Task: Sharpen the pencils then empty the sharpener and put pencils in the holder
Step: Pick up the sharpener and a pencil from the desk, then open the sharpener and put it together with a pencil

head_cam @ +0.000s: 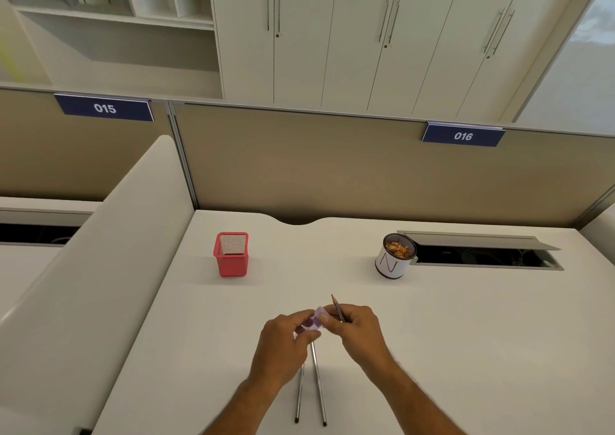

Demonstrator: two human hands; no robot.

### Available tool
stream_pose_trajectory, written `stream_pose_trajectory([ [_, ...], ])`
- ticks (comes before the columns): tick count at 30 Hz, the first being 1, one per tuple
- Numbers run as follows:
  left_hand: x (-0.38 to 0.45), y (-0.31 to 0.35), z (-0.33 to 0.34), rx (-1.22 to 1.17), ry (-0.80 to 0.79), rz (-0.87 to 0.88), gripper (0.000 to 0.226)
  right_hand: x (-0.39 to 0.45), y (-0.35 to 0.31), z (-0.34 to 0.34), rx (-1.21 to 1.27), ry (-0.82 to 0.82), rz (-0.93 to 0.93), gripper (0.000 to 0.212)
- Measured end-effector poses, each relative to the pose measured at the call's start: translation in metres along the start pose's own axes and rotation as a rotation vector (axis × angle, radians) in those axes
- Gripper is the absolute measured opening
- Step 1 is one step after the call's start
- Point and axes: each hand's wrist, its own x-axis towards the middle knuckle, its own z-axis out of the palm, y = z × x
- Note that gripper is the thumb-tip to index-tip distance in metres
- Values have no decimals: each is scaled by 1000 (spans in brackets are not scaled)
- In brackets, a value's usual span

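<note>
Purple plastic shows between your two hands: it is the sharpener (314,322), and your left hand (283,345) pinches it between thumb and fingertips just above the white desk (466,335). Your right hand (357,328) touches the sharpener at its 3 o'clock side, and its fingers are closed around one pencil (338,309), whose sharpened tip points up toward 12 o'clock. Two more pencils (316,381) lie flat on the desk under your hands, almost parallel, and run toward 6 o'clock. From your hands, the red mesh holder (232,255) stands at about 10 o'clock, well apart, and you can see nothing inside it. At about 1 o'clock stands a round cup (394,258) with white paper around it, and orange shavings lie in it. Just beside this cup, at its 3 o'clock, the cable hatch (482,251) of the desk is open.
</note>
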Motion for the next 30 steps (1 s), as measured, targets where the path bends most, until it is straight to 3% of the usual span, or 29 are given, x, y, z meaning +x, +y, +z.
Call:
stream_pose_trajectory([
  [3,1,0,1,10,-19,34,34,4,1,-6,74,71,79,24],
  [6,2,2,0,21,-3,85,35,5,0,-12,200,6,152,28],
  [10,8,2,-5,33,47,127,33,6,0,-17,129,-10,203,27],
  [19,21,13,-19,53,163,260,32,11,-12,-44,-369,175,-439,27],
  [23,21,19,-22,88,153,304,31,12,-18,-46,-588,181,-577,29],
  [30,25,22,-33,148,57,346,34,10,-37,-49,-744,114,-673,27],
])
